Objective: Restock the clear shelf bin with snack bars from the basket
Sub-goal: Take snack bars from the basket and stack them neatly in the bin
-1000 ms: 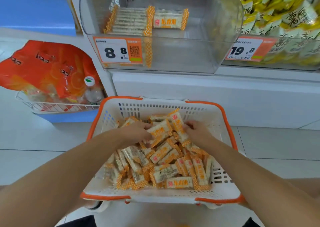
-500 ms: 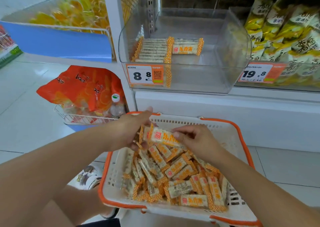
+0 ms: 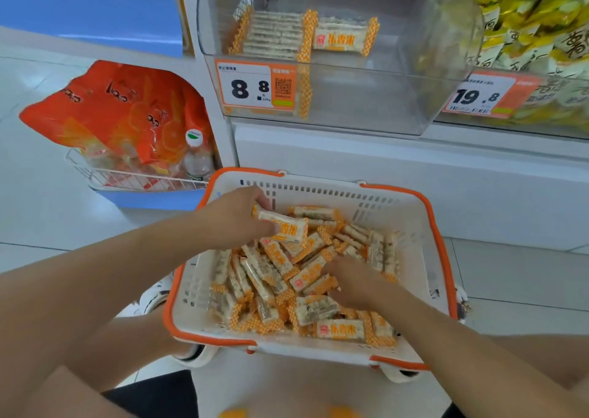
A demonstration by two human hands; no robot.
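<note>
The left hand [image 3: 236, 218] has its grip closed around one snack bar [image 3: 282, 226], lifted a bit above the pile at the far left of the basket [image 3: 411, 213]. The right hand [image 3: 353, 285] is down in the pile of bars [image 3: 306, 277], fingers buried among the wrappers, so I can't really tell if it's got one or not. The clear bin [image 3: 350, 105] sits on the shelf just above the basket, with a neat row of bars [image 3: 274, 35] at the back left and one loose bar [image 3: 342, 38] beside it. Price tag [image 3: 255, 87] on the front says 8.8.
</note>
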